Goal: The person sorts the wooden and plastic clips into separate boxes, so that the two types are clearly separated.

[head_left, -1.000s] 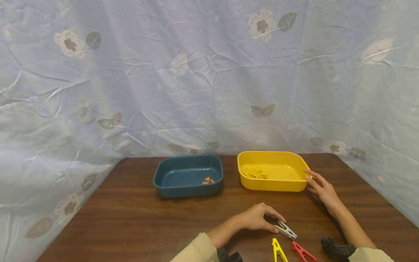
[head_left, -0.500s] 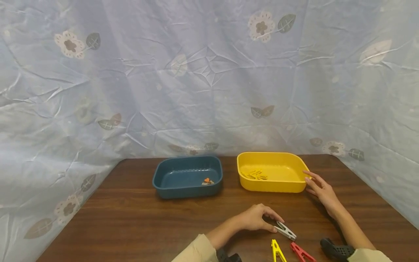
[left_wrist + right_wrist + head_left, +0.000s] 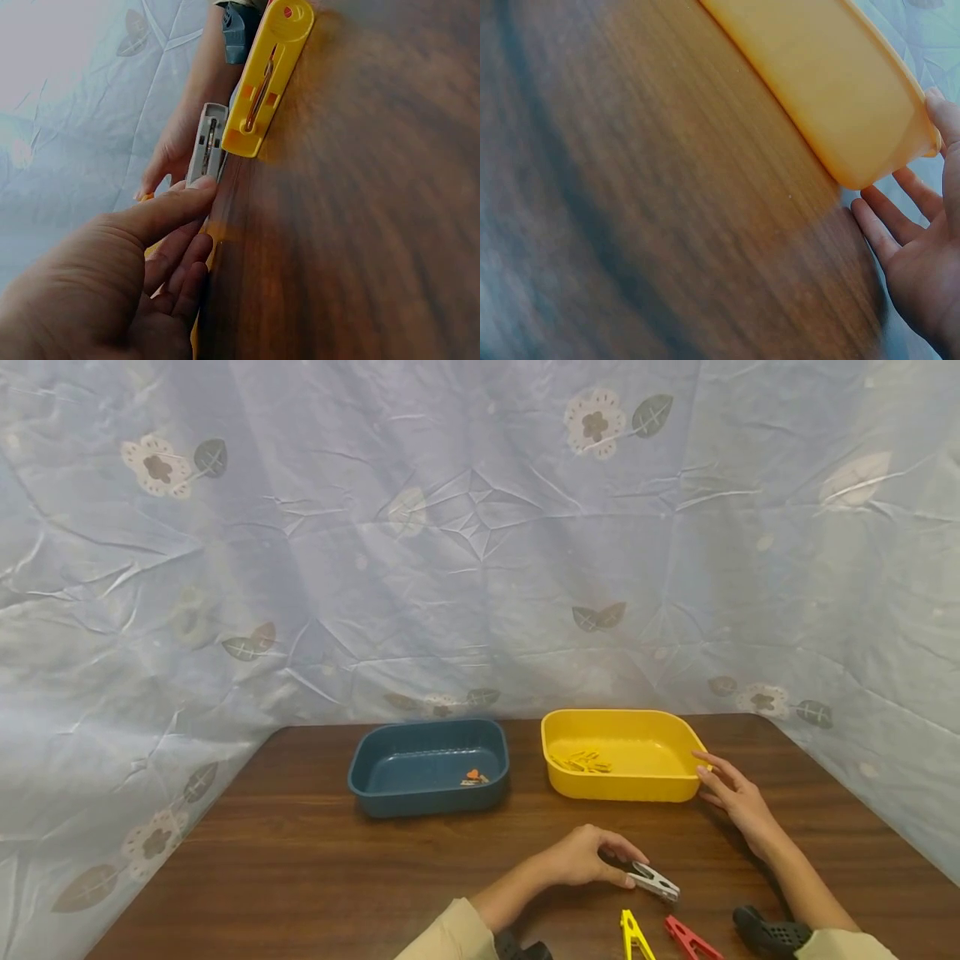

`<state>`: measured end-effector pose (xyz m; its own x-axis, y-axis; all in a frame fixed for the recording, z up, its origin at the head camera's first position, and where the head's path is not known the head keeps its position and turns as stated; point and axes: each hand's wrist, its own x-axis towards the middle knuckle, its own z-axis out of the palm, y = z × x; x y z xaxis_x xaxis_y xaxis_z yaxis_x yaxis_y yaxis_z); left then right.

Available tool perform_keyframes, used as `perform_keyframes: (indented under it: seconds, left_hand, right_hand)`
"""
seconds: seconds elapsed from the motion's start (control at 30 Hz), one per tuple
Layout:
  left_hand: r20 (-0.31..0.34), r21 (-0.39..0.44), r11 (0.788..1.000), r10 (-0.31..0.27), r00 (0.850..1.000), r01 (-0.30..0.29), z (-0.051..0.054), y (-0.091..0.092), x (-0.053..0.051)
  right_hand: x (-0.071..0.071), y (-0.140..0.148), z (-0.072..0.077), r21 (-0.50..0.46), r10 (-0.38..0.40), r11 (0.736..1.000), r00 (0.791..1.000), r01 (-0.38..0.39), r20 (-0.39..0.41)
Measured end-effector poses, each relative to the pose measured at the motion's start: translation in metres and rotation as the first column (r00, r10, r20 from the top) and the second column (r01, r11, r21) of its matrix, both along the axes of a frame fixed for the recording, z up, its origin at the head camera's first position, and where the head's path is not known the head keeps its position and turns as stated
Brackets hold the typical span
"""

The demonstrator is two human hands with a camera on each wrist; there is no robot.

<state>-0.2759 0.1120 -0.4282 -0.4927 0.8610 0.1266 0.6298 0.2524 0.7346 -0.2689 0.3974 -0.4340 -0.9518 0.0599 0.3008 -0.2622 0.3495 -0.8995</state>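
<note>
My left hand (image 3: pixel 581 858) pinches a grey clothespin (image 3: pixel 656 882) between thumb and fingers at one end, just over the table. In the left wrist view, the thumb lies on the grey clothespin (image 3: pixel 208 142). A yellow clothespin (image 3: pixel 634 935) and a red clothespin (image 3: pixel 692 937) lie near the table's front edge, close to this hand. My right hand (image 3: pixel 741 800) touches the right end of the yellow bin (image 3: pixel 622 787); its fingers are fairly straight. In the right wrist view, the thumb is at the bin's rim and the other fingers are by its end wall.
Several yellow clothespins (image 3: pixel 583 762) lie inside the yellow bin, at its left. A dark blue bin (image 3: pixel 431 802) stands left of it, with small pieces (image 3: pixel 473 777), one orange, inside. Behind the wooden table (image 3: pixel 300 877) hangs a flowered curtain (image 3: pixel 337 568).
The grey clothespin's arms have come together in my left hand, and its far end has risen slightly. My right hand stays at the yellow bin.
</note>
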Motion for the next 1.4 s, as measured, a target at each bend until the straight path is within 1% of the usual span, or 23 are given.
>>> perform_keyframes:
  seconds: [0.1, 0.23, 0.43, 0.6, 0.77, 0.9, 1.07, 1.2, 1.27, 1.4]
  left_hand:
    - [0.049, 0.033, 0.999, 0.018, 0.999, -0.019, 0.002, -0.001, 0.0]
    - [0.089, 0.084, 0.996, 0.036, 0.995, -0.044, 0.004, -0.002, -0.003]
    - [0.109, 0.126, 0.987, 0.089, 0.99, -0.102, 0.008, -0.006, -0.008]
    - [0.105, 0.135, 0.982, 0.119, 0.987, -0.133, 0.011, -0.008, -0.011]
    - [0.07, 0.141, 0.98, 0.13, 0.989, -0.139, 0.015, -0.009, -0.012]
    - [0.034, 0.162, 0.976, 0.144, 0.989, -0.148, 0.021, -0.011, -0.013]
    - [0.013, 0.189, 0.971, 0.148, 0.989, -0.148, 0.029, -0.013, -0.016]
    - [0.031, 0.221, 0.963, 0.15, 0.988, -0.153, 0.033, -0.016, -0.019]
    - [0.019, 0.234, 0.959, 0.16, 0.987, -0.16, 0.034, -0.016, -0.021]
    - [0.022, 0.241, 0.952, 0.188, 0.982, -0.188, 0.037, -0.017, -0.027]
  right_hand:
    - [0.0, -0.001, -0.001, -0.003, 0.006, 1.0, 1.0, -0.006, 0.005]
    - [0.0, 0.0, -0.001, -0.002, 0.007, 1.0, 1.0, -0.007, 0.0]
    - [0.0, 0.0, 0.0, 0.001, 0.003, 1.0, 1.0, -0.003, 0.007]
    - [0.0, 0.0, 0.001, 0.006, 0.003, 1.0, 1.0, -0.003, 0.017]
    - [0.001, 0.0, 0.001, 0.018, -0.002, 1.0, 1.0, 0.001, 0.018]
    - [0.0, 0.0, 0.0, 0.021, -0.002, 1.0, 1.0, 0.002, 0.013]
    - [0.0, 0.002, 0.0, 0.017, -0.003, 1.0, 1.0, 0.002, 0.015]
    - [0.001, 0.002, 0.002, 0.021, 0.004, 1.0, 1.0, -0.004, 0.015]
    - [0.002, 0.002, 0.002, 0.025, 0.007, 1.0, 1.0, -0.007, 0.017]
    - [0.001, 0.001, 0.001, 0.022, 0.01, 1.0, 1.0, -0.011, 0.025]
